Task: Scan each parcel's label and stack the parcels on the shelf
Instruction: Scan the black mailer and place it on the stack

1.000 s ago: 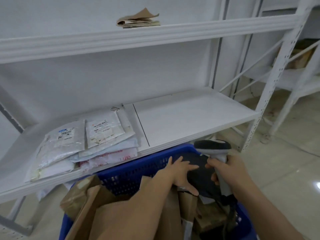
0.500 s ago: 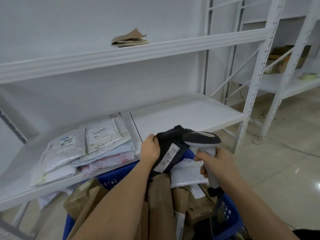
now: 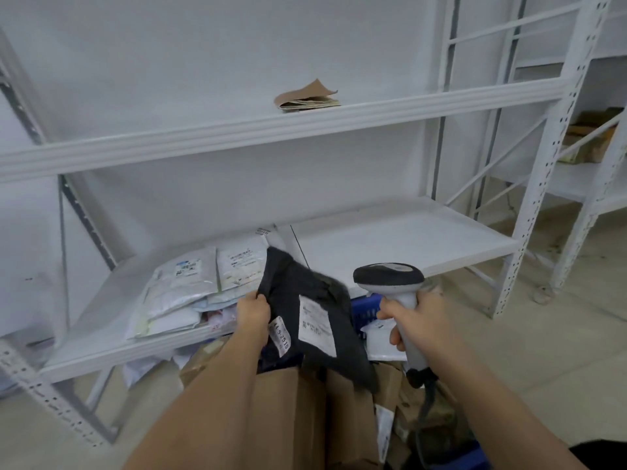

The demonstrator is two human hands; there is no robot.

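Head view: since half a second ago the left hand [image 3: 253,312] has raised the black parcel [image 3: 307,317] it grips, labels facing up, above the blue basket [image 3: 368,312]. Right hand [image 3: 412,325] grips the scanner [image 3: 390,281]. White parcels [image 3: 190,293] lie on the white shelf [image 3: 407,242]; tiled floor [image 3: 559,334] to the right.

left hand [image 3: 253,313]: fingers curled, gripping | right hand [image 3: 412,323]: curled, gripping | both forearms extended forward

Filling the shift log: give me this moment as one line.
left hand holds black parcel, labels up | right hand grips scanner | white parcels stacked on shelf
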